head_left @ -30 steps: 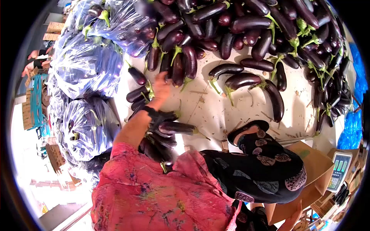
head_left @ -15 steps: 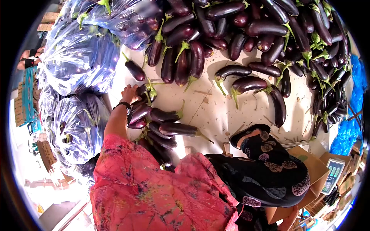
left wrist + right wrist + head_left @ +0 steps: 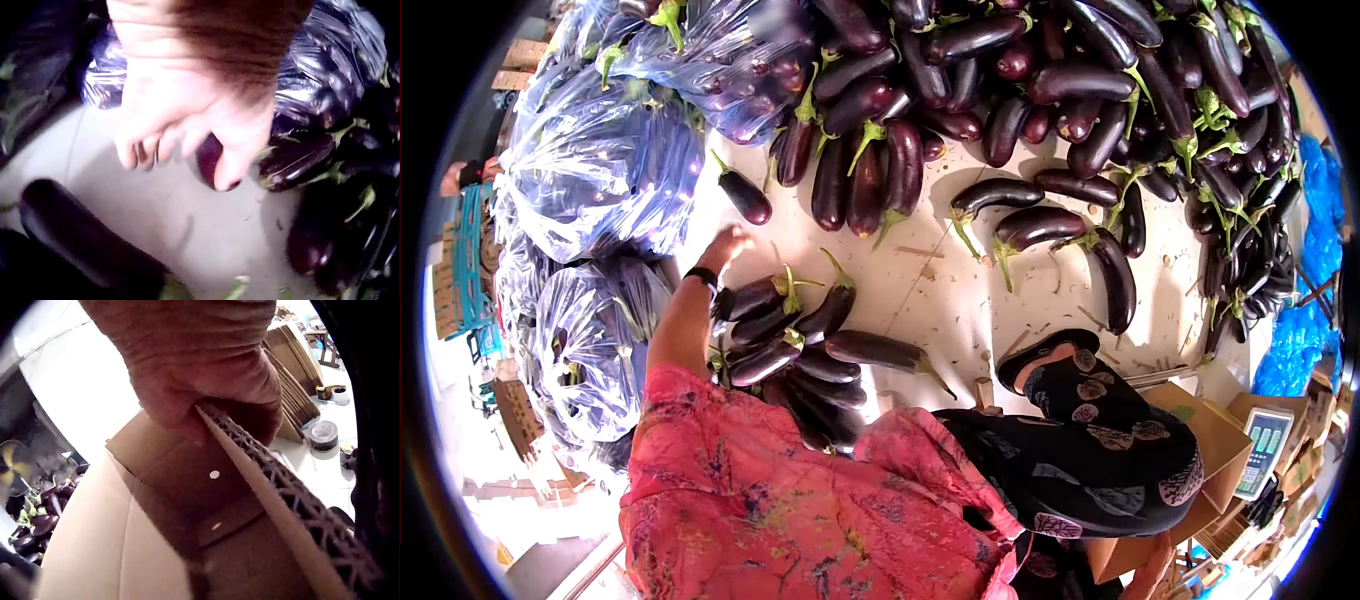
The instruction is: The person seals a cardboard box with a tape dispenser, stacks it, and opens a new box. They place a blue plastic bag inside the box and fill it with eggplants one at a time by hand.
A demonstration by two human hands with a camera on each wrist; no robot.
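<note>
The left hand (image 3: 728, 246) reaches over the pale floor, just below a lone small eggplant (image 3: 745, 198) with a green stem. In the left wrist view this hand (image 3: 194, 119) has loosely bent fingers, and its thumb overlaps a dark eggplant (image 3: 209, 153); the head view shows a gap between them. Closer to the body lies a group of eggplants (image 3: 765, 328). In the right wrist view the right hand (image 3: 203, 375) grips the edge of an open cardboard box (image 3: 156, 444), its fingers curled over the corrugated rim.
Clear plastic bags (image 3: 605, 170) filled with eggplants stand on the left. A large eggplant heap (image 3: 1080, 85) spreads across the top and right. A digital scale (image 3: 1262, 452) is at the right, near the box. Tape rolls (image 3: 323, 435) and flattened cardboard (image 3: 294, 369) lie beyond.
The left hand went from the upper eggplants down to the near group, then slightly up off it. An eggplant now lies in that group with its stem pointing up.
</note>
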